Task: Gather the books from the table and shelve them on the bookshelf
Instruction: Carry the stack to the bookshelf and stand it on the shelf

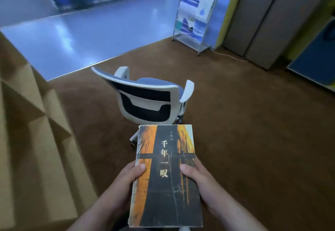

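A worn book (165,185) with a black and orange cover and pale lettering lies flat in front of me, cover up. My left hand (125,181) grips its left edge, thumb on the cover. My right hand (197,180) grips the right edge the same way. A light wooden bookshelf (30,140) with open compartments stands along the left side. No table with other books is in view.
A white office chair (146,100) with a dark mesh back stands on the brown carpet just beyond the book. A metal magazine rack (195,12) stands at the back right, beside grey cabinets (262,22). A shiny blue-grey floor (90,31) lies beyond the carpet.
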The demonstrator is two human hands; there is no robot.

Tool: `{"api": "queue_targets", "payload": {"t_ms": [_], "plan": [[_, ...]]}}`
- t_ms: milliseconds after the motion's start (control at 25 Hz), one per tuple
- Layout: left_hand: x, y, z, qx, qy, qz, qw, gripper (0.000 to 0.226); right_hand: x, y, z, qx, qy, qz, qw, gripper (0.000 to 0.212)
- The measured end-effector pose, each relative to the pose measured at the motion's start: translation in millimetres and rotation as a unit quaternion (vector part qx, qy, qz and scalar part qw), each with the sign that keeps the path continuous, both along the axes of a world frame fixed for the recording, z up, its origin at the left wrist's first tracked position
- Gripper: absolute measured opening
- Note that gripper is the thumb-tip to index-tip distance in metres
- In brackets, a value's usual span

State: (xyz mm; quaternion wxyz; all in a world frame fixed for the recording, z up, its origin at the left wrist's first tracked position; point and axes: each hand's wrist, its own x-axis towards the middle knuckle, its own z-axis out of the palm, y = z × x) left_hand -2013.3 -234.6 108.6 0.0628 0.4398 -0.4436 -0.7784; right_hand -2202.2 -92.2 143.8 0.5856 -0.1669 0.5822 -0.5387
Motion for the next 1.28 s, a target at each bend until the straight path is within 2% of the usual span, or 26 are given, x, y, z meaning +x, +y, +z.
{"api": "queue_targets", "payload": {"t_ms": [40, 80, 120, 160, 200, 240, 320, 440, 560, 680, 760, 800, 920, 1000, 1040, 1120, 1160, 1200, 1280], "plan": [[5, -3, 11, 0.0, 0.029, 0.008, 1.0, 0.016, -1, -18, 2, -0.001, -0.004, 0.031, 1.0, 0.064], [11, -6, 25, 0.004, 0.049, -0.013, 0.999, 0.024, -2, -37, 3, 0.0, -0.007, 0.058, 0.998, 0.063], [23, -10, 42, 0.025, 0.084, -0.035, 0.996, 0.071, 0, -61, 5, 0.002, -0.009, 0.095, 0.995, 0.063], [38, -17, 41, -0.003, 0.077, 0.018, 0.997, 0.096, 4, -85, 5, 0.004, -0.008, 0.134, 0.991, 0.063], [49, -25, 39, -0.001, 0.078, 0.053, 0.996, 0.105, 9, -111, 5, 0.007, -0.004, 0.171, 0.985, 0.063], [54, -34, 37, -0.005, 0.047, 0.129, 0.99, 0.091, 15, -137, 5, 0.007, 0.0, 0.207, 0.978, 0.063], [70, -65, 34, 0.049, 0.019, 0.286, 0.957, 0.067, 31, -190, 4, 0.01, 0.001, 0.266, 0.964, 0.064], [98, -94, 21, 0.058, 0.053, 0.394, 0.916, 0.066, 56, -256, 7, 0.019, 0.002, 0.342, 0.94, 0.075], [122, -118, 29, 0.019, 0.061, 0.472, 0.879, 0.073, 84, -315, 14, 0.018, 0.008, 0.42, 0.907, 0.07], [140, -125, 38, -0.008, 0.041, 0.524, 0.851, 0.096, 114, -358, 21, 0.013, 0.004, 0.491, 0.871, 0.071], [147, -129, 42, -0.03, 0.039, 0.555, 0.831, 0.103, 130, -378, 23, 0.005, 0.001, 0.529, 0.849, 0.067], [149, -129, 43, -0.043, 0.038, 0.568, 0.821, 0.096, 139, -389, 24, 0.001, -0.001, 0.551, 0.835, 0.066], [144, -129, 57, -0.066, 0.022, 0.636, 0.769, 0.044, 160, -420, 27, -0.002, -0.007, 0.608, 0.794, 0.062], [139, -129, 60, -0.084, 0.017, 0.661, 0.745, 0.025, 174, -439, 28, -0.006, -0.016, 0.656, 0.755, 0.062], [135, -123, 56, -0.095, 0.022, 0.67, 0.736, 0.02, 182, -449, 26, -0.008, -0.017, 0.677, 0.736, 0.066], [122, -118, 55, -0.084, 0.014, 0.712, 0.697, 0.028, 195, -469, 25, -0.011, -0.016, 0.722, 0.691, 0.079], [116, -122, 59, -0.078, -0.005, 0.718, 0.692, 0.031, 203, -477, 27, -0.018, -0.012, 0.743, 0.669, 0.083], [110, -130, 64, -0.075, 0.0, 0.738, 0.671, 0.031, 210, -486, 25, -0.026, 0.0, 0.759, 0.651, 0.086], [110, -143, 68, -0.038, 0.011, 0.793, 0.608, 0.038, 224, -499, 24, -0.043, 0.027, 0.784, 0.619, 0.096]]}}
